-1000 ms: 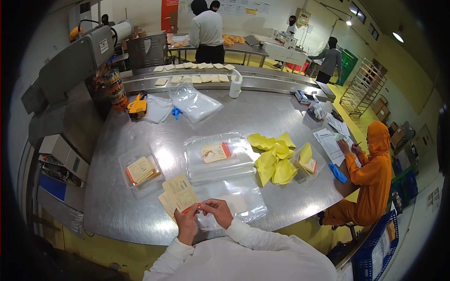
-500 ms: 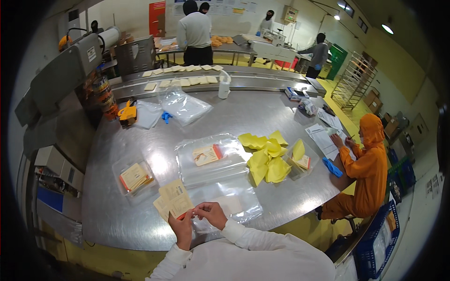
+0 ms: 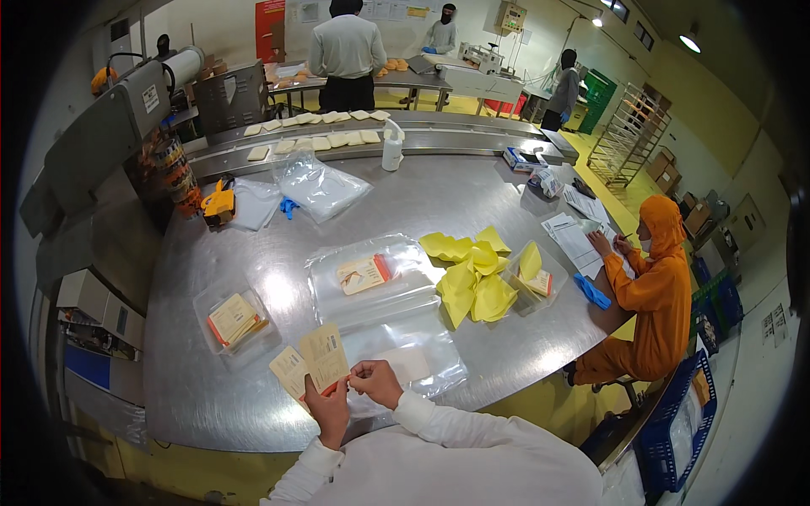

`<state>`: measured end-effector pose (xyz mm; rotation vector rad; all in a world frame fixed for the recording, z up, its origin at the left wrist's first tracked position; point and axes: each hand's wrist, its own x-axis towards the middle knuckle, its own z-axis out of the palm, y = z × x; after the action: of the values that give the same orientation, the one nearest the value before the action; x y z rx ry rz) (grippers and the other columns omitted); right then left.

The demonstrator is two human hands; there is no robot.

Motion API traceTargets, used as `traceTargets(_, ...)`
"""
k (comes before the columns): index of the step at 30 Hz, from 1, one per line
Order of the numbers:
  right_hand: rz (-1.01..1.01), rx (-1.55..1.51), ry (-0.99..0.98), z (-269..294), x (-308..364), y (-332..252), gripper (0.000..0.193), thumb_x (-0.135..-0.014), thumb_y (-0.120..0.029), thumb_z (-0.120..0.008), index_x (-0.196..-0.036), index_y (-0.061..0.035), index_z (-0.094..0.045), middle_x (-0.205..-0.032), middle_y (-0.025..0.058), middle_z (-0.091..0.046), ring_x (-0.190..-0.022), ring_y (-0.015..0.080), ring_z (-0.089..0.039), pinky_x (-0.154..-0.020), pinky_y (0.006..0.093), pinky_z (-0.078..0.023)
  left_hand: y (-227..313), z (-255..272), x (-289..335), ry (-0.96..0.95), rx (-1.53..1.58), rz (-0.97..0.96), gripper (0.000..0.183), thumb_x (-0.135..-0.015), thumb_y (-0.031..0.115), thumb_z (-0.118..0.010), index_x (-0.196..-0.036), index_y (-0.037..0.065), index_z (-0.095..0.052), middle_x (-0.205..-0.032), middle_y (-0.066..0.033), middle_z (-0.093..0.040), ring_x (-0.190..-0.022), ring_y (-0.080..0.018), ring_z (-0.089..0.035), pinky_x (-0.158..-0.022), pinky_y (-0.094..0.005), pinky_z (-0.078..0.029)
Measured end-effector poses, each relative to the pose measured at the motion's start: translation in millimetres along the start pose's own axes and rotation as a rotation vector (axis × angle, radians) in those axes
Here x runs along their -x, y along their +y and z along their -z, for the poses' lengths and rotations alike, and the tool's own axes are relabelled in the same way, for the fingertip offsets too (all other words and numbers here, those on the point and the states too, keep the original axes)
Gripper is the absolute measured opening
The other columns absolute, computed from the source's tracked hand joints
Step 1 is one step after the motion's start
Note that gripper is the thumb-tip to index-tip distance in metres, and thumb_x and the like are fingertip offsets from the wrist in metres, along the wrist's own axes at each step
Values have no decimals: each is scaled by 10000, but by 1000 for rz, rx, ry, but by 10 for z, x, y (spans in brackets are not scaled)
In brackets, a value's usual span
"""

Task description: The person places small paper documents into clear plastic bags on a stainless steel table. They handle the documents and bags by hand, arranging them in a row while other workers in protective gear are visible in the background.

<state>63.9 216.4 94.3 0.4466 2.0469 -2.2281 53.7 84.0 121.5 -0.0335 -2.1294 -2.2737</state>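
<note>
My left hand (image 3: 328, 411) is closed on a couple of cream printed cards (image 3: 324, 357) with red edges, fanned apart over the near edge of the steel table. Beside it, my right hand (image 3: 376, 383) pinches the lower right corner of the front card; its fingertips partly hide that corner. Just beyond the hands, clear plastic bags (image 3: 325, 281) lie flat, with a single card (image 3: 364, 274) on top. To the left, a clear plastic tub (image 3: 268, 344) holds a stack of similar cards (image 3: 234, 318).
Yellow folded sheets (image 3: 477, 291) lie right of the bags, by another clear tub (image 3: 548, 301) of cards. A person in orange (image 3: 662, 278) writes at the right edge. White square slices (image 3: 337, 139) line the far conveyor. A white pump bottle (image 3: 392, 148) stands before it.
The two cards in my left hand have spread farther apart. My right hand stays pinched at the card's corner. The whole view has shifted slightly.
</note>
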Motion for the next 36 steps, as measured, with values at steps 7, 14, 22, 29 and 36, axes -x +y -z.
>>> traceTargets(7,-48,-37,-38,73,-22,100,144,-853,-99,-705,-894,34,-666,-767,57,-675,-644,83,-605,-596,232,-502,-41,32,-57,-2,-11,174,519,-792,-86,-709,-1220,-20,-422,-1035,-148,-611,-840,-179,-658,-671,-275,-551)
traceTargets(14,-14,-64,-87,119,-28,38,164,-889,-114,-693,-939,39,-666,-795,55,-677,-670,85,-602,-611,234,-495,-166,32,-123,42,-445,-311,607,-795,-7,-739,-1323,32,-442,-1464,-198,-327,-1297,-328,-442,-1084,-422,-366)
traceTargets(22,85,-25,66,371,-281,438,99,-930,-123,-622,-903,-29,-604,-781,49,-639,-704,105,-630,-615,263,-518,-177,150,-217,-92,-40,176,114,-942,110,-640,-936,15,-577,-858,-63,-601,-827,-139,-600,-771,-304,-478)
traceTargets(29,169,27,854,2407,-855,736,123,-911,-148,-575,-932,-37,-624,-776,144,-654,-654,259,-633,-624,358,-540,-142,284,-387,64,37,82,51,-968,47,-594,-966,2,-571,-911,-62,-635,-777,-122,-629,-673,-251,-520)
traceTargets(36,17,-265,342,1627,-178,-163,293,-973,-274,-589,-999,13,-646,-841,87,-660,-713,158,-629,-650,280,-509,-88,-14,-212,-179,-27,-264,128,-897,-37,-642,-1014,-14,-594,-1106,-127,-644,-1051,-232,-627,-925,-309,-507)
